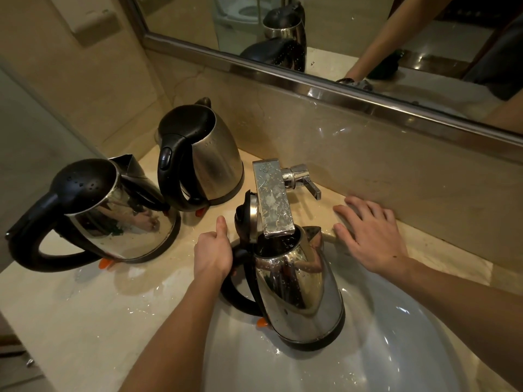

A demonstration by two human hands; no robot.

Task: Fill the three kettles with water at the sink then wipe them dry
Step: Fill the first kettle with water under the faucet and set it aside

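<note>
A steel kettle [300, 292] with a black handle is held over the white sink [396, 335], its lid flipped up and its mouth right under the chrome tap spout [273, 199]. My left hand [215, 253] grips its handle, thumb raised. My right hand [370, 233] lies flat with spread fingers on the counter behind the sink, just below the tap lever [307, 182]. Two more steel kettles stand on the counter to the left, lids down: one near the front [113, 213], one behind it [209, 157] by the wall.
The beige counter [85, 306] is wet with drops and puddles around the kettles. A framed mirror [339, 38] runs along the back wall above a stone splashback. A side wall closes off the left.
</note>
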